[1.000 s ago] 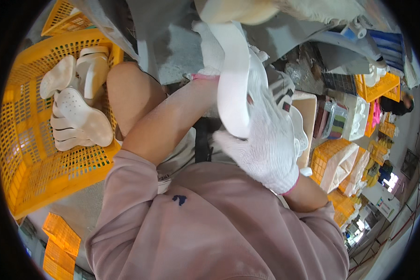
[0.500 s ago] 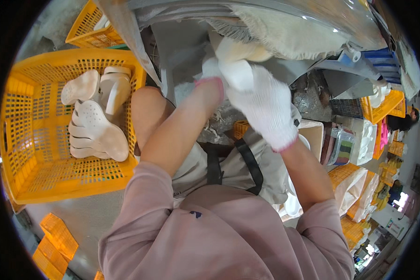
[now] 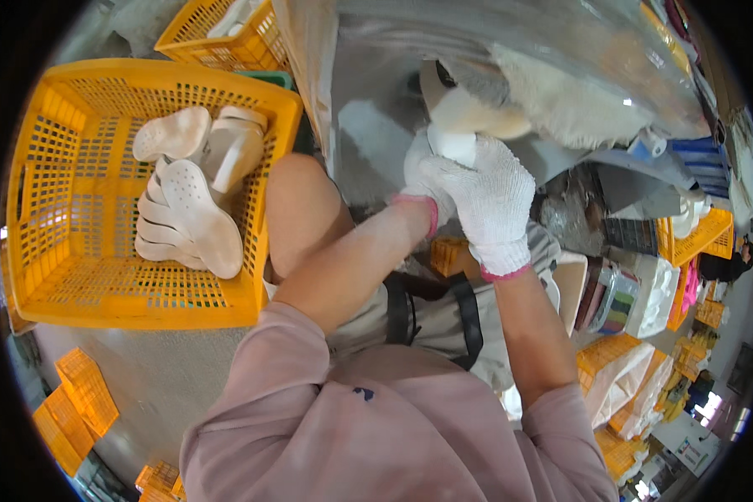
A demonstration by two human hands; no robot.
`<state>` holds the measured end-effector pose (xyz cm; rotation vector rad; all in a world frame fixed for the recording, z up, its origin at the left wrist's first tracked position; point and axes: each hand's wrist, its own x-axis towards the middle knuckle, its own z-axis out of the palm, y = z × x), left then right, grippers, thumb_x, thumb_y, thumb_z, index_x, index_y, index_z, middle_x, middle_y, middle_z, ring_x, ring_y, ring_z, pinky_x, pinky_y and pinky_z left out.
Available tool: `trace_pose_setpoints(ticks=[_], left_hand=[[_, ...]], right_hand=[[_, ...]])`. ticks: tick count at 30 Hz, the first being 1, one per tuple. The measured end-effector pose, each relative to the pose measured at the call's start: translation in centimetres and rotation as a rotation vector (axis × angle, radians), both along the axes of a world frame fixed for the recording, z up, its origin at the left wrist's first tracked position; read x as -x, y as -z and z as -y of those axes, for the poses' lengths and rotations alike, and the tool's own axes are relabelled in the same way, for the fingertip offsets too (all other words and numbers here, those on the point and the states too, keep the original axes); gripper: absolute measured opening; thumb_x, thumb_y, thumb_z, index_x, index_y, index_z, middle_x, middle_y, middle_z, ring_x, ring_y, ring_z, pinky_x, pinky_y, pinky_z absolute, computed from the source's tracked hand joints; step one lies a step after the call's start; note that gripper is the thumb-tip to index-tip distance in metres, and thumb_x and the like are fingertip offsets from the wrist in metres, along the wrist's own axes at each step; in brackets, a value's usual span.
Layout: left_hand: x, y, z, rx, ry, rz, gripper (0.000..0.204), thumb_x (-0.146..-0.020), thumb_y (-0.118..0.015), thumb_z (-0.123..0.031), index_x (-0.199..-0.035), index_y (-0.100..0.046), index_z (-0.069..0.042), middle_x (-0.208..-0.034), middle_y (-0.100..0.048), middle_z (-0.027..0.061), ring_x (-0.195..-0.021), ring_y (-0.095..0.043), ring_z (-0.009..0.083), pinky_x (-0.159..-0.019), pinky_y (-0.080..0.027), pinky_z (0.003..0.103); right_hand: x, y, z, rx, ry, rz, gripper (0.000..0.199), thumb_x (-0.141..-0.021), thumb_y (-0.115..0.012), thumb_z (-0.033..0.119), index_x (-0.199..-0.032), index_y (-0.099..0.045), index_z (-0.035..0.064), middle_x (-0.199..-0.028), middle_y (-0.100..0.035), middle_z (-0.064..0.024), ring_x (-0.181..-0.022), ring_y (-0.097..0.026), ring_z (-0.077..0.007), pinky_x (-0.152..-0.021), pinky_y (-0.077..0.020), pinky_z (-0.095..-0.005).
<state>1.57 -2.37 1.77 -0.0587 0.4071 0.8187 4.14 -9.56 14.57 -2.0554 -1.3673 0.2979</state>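
Both my hands wear white knit gloves with pink cuffs and are close together in front of me. My left hand [image 3: 429,171] and my right hand [image 3: 498,188] are closed around a smooth white rounded piece [image 3: 453,147], whose lower part the gloves hide. Just beyond it, a cream wheel-like pad [image 3: 481,121] sits inside a grey hood [image 3: 372,92]. The piece's top lies at the pad's near edge; whether they touch I cannot tell. At my left, a yellow crate [image 3: 155,312] holds several white sole-shaped pieces [image 3: 202,217], some with small holes.
Shaggy off-white cloth [image 3: 552,100] and clear plastic sheeting [image 3: 594,50] hang over the hood. Another yellow crate [image 3: 263,42] stands at the far left. On the right are a crate [image 3: 699,227] with white pieces, lined crates [image 3: 615,368] and, farther off, a person [image 3: 728,266].
The view has shifted, so the yellow crate sits higher and farther right. My hands remain together on the white piece, with the right wrist more upright and the left glove showing more.
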Motion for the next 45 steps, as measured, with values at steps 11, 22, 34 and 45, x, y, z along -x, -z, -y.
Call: trace_pose_setpoints(ticks=[11, 22, 34, 45], left_hand=[[1.2, 2.4, 1.7, -0.572, 0.132, -0.323, 0.038, -0.113, -0.043, -0.032, -0.137, -0.055, -0.006, -0.121, -0.069, 0.0103, -0.117, -0.067, 0.0257, -0.103, -0.055, 0.041], [1.4, -0.6, 6.3, -0.139, 0.226, 0.163, 0.066, -0.107, -0.044, -0.057, -0.153, -0.046, -0.009, -0.144, -0.058, 0.0196, -0.132, -0.058, 0.0399, -0.111, -0.049, 0.057], [-0.2, -2.0, -2.3, -0.299, 0.077, -0.255, 0.057, -0.109, -0.049, -0.048, -0.146, -0.054, -0.005, -0.136, -0.065, 0.0143, -0.125, -0.062, 0.0310, -0.107, -0.051, 0.044], [2.8, -2.2, -1.1, -0.118, 0.300, -0.268, 0.053, -0.110, -0.051, -0.047, -0.138, -0.061, -0.003, -0.129, -0.069, 0.0120, -0.116, -0.066, 0.0257, -0.103, -0.053, 0.038]], right_hand=[[-2.1, -1.0, 1.1, 0.354, 0.011, -0.136, 0.053, -0.079, -0.081, 0.027, -0.125, -0.070, 0.0001, -0.120, -0.072, -0.0224, -0.109, -0.071, -0.0381, -0.091, -0.0578, -0.0406], [-2.7, -0.4, 9.1, 0.308, -0.128, 0.055, 0.065, -0.075, -0.082, 0.036, -0.128, -0.066, 0.0025, -0.109, -0.071, -0.0204, -0.097, -0.072, -0.0408, -0.083, -0.0566, -0.0491], [-1.4, -4.5, 2.6, 0.176, -0.263, 0.223, 0.019, -0.085, -0.066, 0.021, -0.098, -0.070, 0.0077, -0.085, -0.068, -0.0176, -0.077, -0.069, -0.0411, -0.068, -0.0556, -0.0529], [-3.8, 1.0, 12.4, 0.001, 0.359, -1.277, 0.059, -0.088, -0.071, 0.015, -0.142, -0.057, -0.0059, -0.126, -0.071, -0.0139, -0.112, -0.071, -0.0252, -0.099, -0.0574, -0.0370]])
